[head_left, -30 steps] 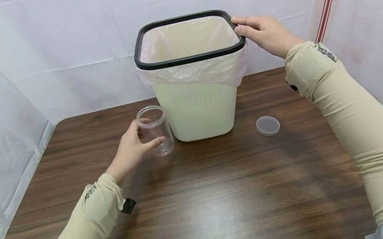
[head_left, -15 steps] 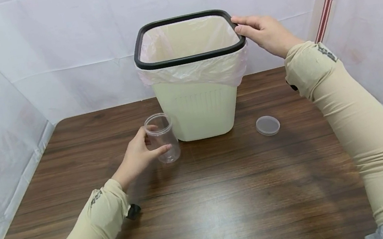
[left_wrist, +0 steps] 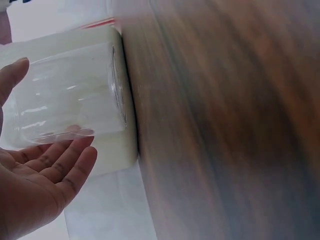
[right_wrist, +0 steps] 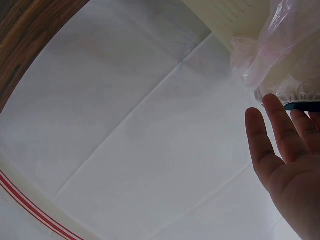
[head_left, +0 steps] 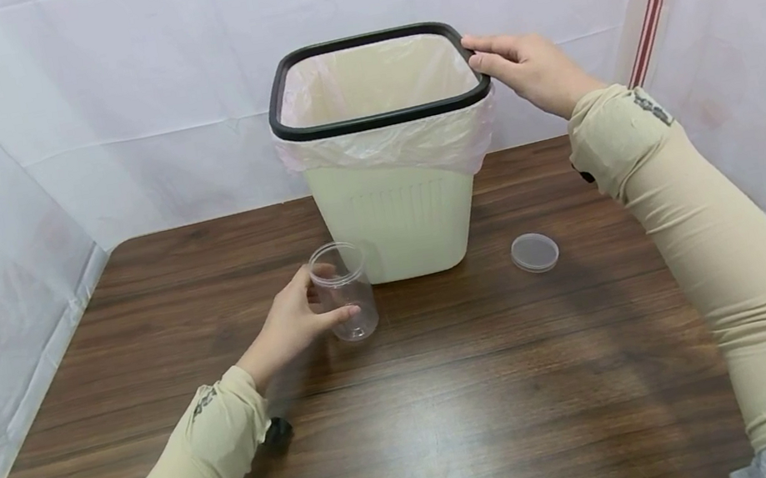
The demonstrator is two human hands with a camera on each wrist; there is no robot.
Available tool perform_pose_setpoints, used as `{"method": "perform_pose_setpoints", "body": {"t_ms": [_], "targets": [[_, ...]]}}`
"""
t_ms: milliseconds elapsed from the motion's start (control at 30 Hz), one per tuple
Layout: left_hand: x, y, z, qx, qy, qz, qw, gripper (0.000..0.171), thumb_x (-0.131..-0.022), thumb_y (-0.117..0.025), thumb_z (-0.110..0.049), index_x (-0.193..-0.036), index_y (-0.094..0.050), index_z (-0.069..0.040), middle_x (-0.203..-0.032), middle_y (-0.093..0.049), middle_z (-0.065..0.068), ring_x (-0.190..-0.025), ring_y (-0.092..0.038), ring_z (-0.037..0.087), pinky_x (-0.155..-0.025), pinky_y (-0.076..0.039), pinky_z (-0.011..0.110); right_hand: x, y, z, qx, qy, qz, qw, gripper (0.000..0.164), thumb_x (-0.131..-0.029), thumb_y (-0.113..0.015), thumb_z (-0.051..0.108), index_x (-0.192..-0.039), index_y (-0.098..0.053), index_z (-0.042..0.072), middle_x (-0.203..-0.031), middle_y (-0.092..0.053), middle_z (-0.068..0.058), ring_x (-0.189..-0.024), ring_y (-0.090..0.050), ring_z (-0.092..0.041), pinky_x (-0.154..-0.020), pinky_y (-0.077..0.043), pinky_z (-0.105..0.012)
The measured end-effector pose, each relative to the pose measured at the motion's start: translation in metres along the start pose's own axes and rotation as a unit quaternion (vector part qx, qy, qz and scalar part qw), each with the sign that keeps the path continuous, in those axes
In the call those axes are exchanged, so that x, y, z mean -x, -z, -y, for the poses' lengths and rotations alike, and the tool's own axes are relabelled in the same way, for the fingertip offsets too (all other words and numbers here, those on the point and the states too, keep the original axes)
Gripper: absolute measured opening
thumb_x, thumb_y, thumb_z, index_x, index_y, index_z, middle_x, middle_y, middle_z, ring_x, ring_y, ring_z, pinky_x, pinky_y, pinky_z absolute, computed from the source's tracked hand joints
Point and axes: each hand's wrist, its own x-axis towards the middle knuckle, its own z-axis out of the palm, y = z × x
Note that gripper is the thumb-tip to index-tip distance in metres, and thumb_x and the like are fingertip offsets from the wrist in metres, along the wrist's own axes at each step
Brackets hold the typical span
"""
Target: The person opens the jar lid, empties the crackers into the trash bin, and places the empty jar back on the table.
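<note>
My left hand (head_left: 296,321) grips a clear plastic jar (head_left: 347,296) from its left side, with the thumb across the front. The jar is upright, has no lid on it, and nothing shows inside. In the left wrist view the jar (left_wrist: 70,92) lies between thumb and fingers, its base close to the table. It stands in front of the lower left corner of a cream trash bin (head_left: 398,219). At the bin's right upper corner, my right hand (head_left: 529,66) touches the black rim ring (head_left: 378,120). The right wrist view shows that hand's fingers (right_wrist: 285,130) fairly straight.
A thin pinkish bag (head_left: 413,145) lines the bin and hangs over its outside. A round clear lid (head_left: 535,252) lies on the brown wooden table (head_left: 499,389), right of the bin. White sheeting (head_left: 162,98) closes off the back and sides.
My left hand has moved right and nearer to me with the jar, from beside the bin to in front of its left corner. The right hand stays at the rim.
</note>
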Motion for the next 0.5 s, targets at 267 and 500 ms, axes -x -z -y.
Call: {"method": "perform_pose_setpoints", "body": {"t_ms": [267,500], "targets": [[-0.003,-0.009,-0.002,0.003,-0.030,0.029,0.9991,0.060,-0.076,-0.082,-0.023,-0.125,-0.051,-0.006,-0.125,-0.064,0.012,-0.110,-0.060,0.029,-0.095,-0.048,0.044,-0.002,0.002,-0.002,0.001,0.006,0.000,1.000,0.055,-0.101,-0.040,0.041,-0.149,-0.036,0.015,-0.157,-0.030,-0.004,-0.147,-0.025,-0.023,-0.120,-0.020,-0.044],[-0.005,-0.014,-0.003,0.007,-0.057,0.047,0.9973,0.059,-0.074,-0.083,-0.020,-0.122,-0.054,-0.003,-0.124,-0.064,0.012,-0.114,-0.059,0.028,-0.098,-0.047,0.044,-0.002,0.000,-0.001,0.005,0.004,0.005,1.000,0.055,-0.101,-0.040,0.043,-0.149,-0.035,0.018,-0.157,-0.031,-0.004,-0.147,-0.025,-0.023,-0.119,-0.021,-0.045]]}}
